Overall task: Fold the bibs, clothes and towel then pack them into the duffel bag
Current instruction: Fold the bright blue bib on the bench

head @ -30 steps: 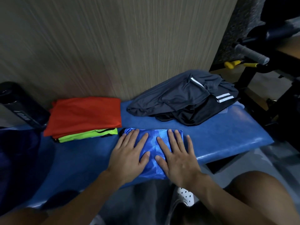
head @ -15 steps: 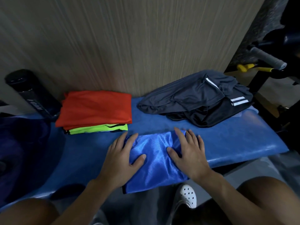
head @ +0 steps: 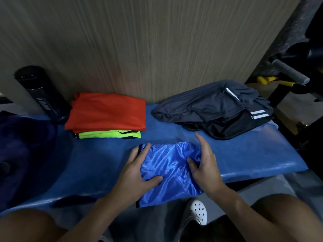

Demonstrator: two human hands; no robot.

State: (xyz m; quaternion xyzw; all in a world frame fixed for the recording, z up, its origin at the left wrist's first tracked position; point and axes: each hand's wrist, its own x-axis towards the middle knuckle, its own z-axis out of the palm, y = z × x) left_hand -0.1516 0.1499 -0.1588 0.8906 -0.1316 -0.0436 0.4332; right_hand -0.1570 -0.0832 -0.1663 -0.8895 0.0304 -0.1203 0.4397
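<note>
The blue bib (head: 171, 172) is shiny and smooth, with a thin black trim. It lies at the front edge of the padded blue bench (head: 253, 154), and its lower end hangs off that edge. The left hand (head: 138, 173) holds the bib's left side, with the thumb on top and the fingers curled under the cloth. The right hand (head: 204, 165) pinches the bib's right side, where the cloth bunches into soft wrinkles under the thumb. Its first finger sticks out straight.

At the back of the bench, on its left half, sits a flat square stack. A red bib (head: 108, 110) is on top, and a bright green-yellow bib (head: 108, 134) with black trim is under it. At the back of the bench's right half is a lumpy pile of dark grey clothes (head: 209, 105), thin and floppy, with white stripes. A tall round black bottle (head: 40, 95) leans at the bench's back left corner. A dark blue bag (head: 26, 145) of soft cloth slumps on the bench's left end. Below the bench's front edge is a white shoe (head: 198, 211) with small round holes.
</note>
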